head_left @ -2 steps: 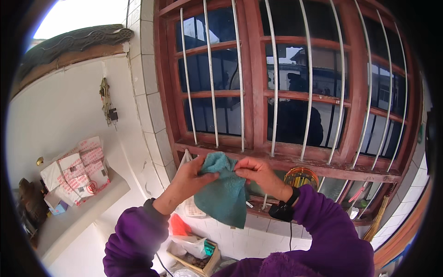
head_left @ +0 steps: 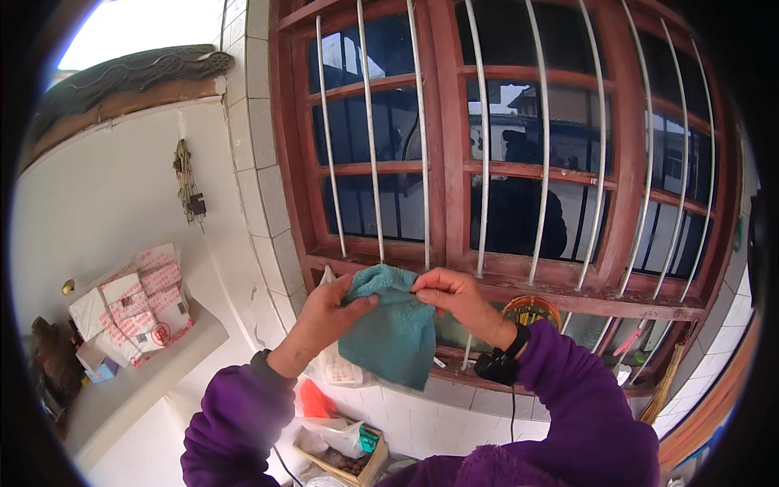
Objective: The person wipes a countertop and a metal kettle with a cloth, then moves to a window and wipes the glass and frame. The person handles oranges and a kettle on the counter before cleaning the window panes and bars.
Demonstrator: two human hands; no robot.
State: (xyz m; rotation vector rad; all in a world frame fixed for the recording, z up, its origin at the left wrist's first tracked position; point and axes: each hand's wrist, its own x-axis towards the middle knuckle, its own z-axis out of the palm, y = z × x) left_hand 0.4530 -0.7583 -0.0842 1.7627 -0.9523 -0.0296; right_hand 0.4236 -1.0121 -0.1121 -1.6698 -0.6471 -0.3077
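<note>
Cloth (head_left: 389, 349) matt, nubbly; bars (head_left: 485, 138) smooth metal; window frame (head_left: 449, 154) worn wood.

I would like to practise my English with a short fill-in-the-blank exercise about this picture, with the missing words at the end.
1. The left hand and the right hand hold the teal cloth by its ____ (upper/lower) part.
2. The person's sleeves are ____ in colour.
3. The window bars run ____ (up and down/sideways).
4. The red-and-white package is on the picture's ____ side.

Missing words: upper; purple; up and down; left.
</note>
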